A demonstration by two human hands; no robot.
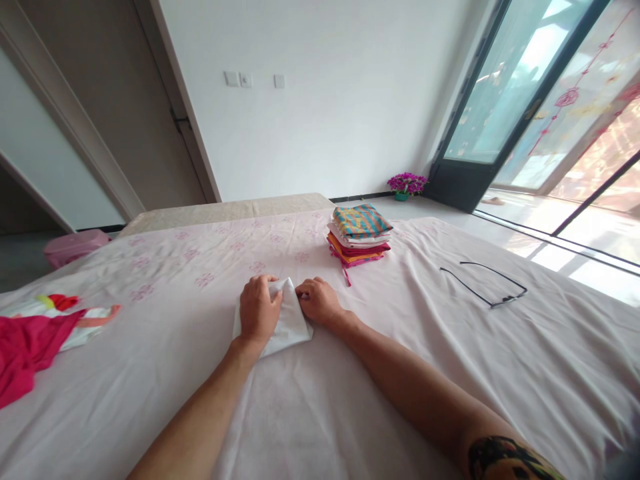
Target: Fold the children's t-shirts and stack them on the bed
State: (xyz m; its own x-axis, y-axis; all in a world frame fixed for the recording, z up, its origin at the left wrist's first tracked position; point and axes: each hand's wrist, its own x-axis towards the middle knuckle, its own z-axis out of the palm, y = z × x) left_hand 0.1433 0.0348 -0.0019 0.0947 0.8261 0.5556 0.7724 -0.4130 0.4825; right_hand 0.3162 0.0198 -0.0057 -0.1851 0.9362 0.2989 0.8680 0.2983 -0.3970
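Pale pink sheeting (pixel 280 413) with printed flowers spreads across the whole near surface, creased toward the right. At the near right edge, a dark tattoo (pixel 507 457) marks the right arm. Farther in, near the middle, a folded white cloth (pixel 289 328) lies on the sheet, rising to a peak between both hands. The left hand (pixel 260 310) rests over its left side, fingers curled and thumb apart; I cannot tell whether that grip pinches any fabric. The right hand (pixel 319 300) has its grip closed on the cloth's right edge. Crimson clothing (pixel 30 347) lies at the far left, while black-framed glasses (pixel 507 299) sit well apart on the right. Beyond the hands stands a folded stack (pixel 360 237), checked fabric on top. Farther off are purple flowers (pixel 407 183), a white wall (pixel 320 133) and a brown door (pixel 110 100) at left.
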